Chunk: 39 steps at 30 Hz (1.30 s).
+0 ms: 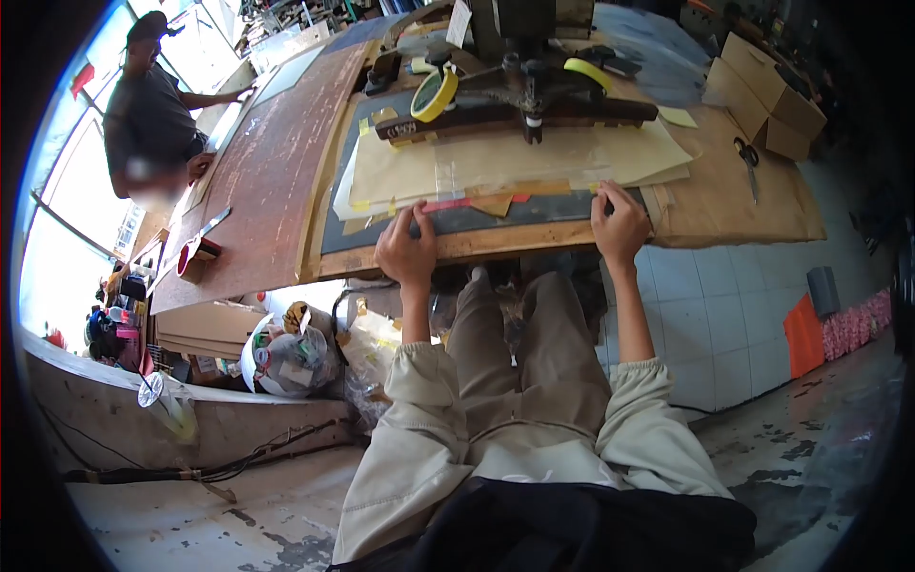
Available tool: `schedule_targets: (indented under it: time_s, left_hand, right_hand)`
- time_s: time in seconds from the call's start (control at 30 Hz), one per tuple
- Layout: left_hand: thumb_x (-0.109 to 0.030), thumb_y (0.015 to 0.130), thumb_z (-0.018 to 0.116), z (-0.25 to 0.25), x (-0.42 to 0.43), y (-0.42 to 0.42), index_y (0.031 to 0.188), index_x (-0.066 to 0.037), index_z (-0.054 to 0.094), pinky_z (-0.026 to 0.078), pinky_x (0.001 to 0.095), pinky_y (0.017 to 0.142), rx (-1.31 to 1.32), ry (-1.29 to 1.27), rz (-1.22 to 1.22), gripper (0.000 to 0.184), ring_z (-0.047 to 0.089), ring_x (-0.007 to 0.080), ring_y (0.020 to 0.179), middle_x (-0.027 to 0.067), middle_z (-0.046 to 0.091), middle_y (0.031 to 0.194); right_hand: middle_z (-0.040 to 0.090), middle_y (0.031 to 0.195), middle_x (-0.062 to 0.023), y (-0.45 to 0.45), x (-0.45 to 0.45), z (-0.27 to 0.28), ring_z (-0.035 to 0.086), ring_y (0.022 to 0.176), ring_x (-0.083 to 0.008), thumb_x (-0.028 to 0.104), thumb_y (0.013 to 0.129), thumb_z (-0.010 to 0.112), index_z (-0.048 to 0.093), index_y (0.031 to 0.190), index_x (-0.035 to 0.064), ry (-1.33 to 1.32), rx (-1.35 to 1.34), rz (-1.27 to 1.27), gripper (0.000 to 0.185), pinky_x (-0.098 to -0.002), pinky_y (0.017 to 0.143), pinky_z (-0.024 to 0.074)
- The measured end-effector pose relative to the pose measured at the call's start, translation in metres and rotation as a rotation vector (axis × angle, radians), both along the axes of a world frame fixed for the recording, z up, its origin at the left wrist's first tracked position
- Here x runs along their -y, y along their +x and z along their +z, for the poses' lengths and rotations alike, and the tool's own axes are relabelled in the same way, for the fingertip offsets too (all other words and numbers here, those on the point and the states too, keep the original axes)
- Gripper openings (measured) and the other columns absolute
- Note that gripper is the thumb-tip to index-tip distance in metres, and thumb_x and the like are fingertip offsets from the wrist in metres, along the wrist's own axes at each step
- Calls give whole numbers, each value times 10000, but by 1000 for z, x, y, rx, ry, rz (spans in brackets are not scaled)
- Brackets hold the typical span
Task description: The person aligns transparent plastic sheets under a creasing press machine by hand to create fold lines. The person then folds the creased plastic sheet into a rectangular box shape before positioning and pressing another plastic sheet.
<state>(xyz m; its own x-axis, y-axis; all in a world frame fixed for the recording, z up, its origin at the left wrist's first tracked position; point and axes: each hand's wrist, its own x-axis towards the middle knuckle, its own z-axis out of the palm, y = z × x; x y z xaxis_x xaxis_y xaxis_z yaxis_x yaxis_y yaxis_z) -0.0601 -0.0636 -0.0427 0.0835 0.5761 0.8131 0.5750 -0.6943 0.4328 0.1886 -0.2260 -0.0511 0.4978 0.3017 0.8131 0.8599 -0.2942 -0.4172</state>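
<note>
My left hand (407, 245) is at the front edge of the work board, thumb and fingers pinched together. My right hand (620, 224) is closed in a similar pinch at the right front corner of the paper sheets. What is between the fingertips of either hand is too fine to make out. Between and beyond them lies a stack of pale yellow paper sheets (391, 176) on a dark board (348, 236). A clear film (515, 157) covers its middle, with brown and red tape pieces (491, 204) along the front. Above stands a dark metal clamp bar (591, 112).
Yellow tape rolls (435, 94) hang on the clamp. Scissors (749, 170) lie on brown paper at right, near an open cardboard box (762, 91). A red tape dispenser (196, 255) sits on the left table. Another person (157, 114) stands beyond it. Bagged waste (294, 357) is below.
</note>
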Motion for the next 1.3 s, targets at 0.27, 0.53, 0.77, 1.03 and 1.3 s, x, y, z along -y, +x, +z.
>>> schedule_targets:
  time_s: [0.27,0.53,0.77,1.03,1.3]
  left_hand:
    - [-113,873,632,-11,-4,4,847,-142,737,505,325,598,138,69,25,112,686,225,662,14,733,810]
    - [-130,892,639,-11,-5,6,847,-132,731,481,308,554,180,25,-17,103,664,186,603,-1,723,784]
    - [-129,899,644,-10,-4,5,851,-121,729,481,293,550,211,15,-47,98,663,159,598,0,727,793]
    - [-120,901,644,-12,-5,6,848,-108,725,484,285,543,228,17,-27,98,659,156,589,2,730,798]
    - [-111,899,641,-9,-2,5,847,-106,721,478,288,544,226,4,-41,95,648,149,576,-1,723,785]
  right_hand:
    - [733,962,-139,2,-1,3,707,910,-282,82,787,624,734,855,11,-3,17,9,148,-363,810,545]
    - [734,933,-141,2,-1,4,710,887,-288,77,783,615,733,830,12,18,11,8,143,-362,786,556]
    - [734,935,-136,2,-2,4,714,877,-283,76,783,611,732,825,12,24,8,15,144,-361,787,559]
    - [734,940,-135,2,-2,4,712,877,-286,76,784,609,732,819,19,13,-3,4,140,-359,789,558]
    - [734,945,-135,3,-2,2,713,880,-284,80,788,605,736,832,21,9,0,8,150,-357,794,557]
